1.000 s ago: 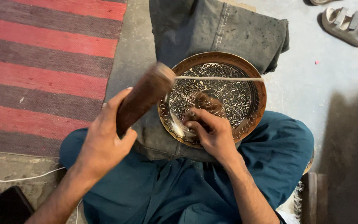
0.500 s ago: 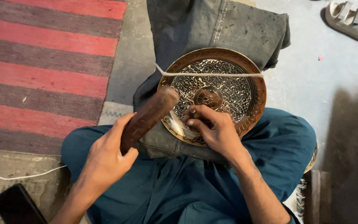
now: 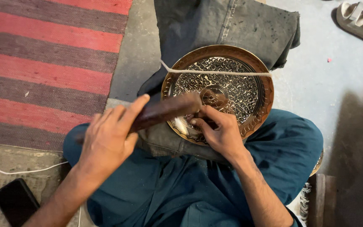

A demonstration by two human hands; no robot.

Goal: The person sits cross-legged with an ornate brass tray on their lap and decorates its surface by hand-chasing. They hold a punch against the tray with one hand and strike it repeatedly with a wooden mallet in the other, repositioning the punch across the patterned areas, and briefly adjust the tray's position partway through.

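Observation:
A round engraved brass plate (image 3: 255, 69) rests on a grey cloth (image 3: 215, 25) over my lap, with a pale string (image 3: 215, 72) stretched across it. My left hand (image 3: 108, 138) grips a dark wooden mallet (image 3: 164, 110), whose head is down at the plate's near left part. My right hand (image 3: 217, 130) rests on the plate's lower part, fingers pinched on a small tool that I can barely see, just below the mallet head. My legs in teal trousers (image 3: 290, 147) are crossed beneath the plate.
A red and dark striped rug (image 3: 43, 54) lies to the left. A black phone (image 3: 15, 201) and a white cable (image 3: 22, 171) sit at the lower left. A sandal (image 3: 360, 21) lies on the grey floor at the top right. A wooden block (image 3: 318, 201) stands at the lower right.
The mallet has swung down from a raised tilt to the plate, next to my right hand's fingers. My right hand has stayed on the plate.

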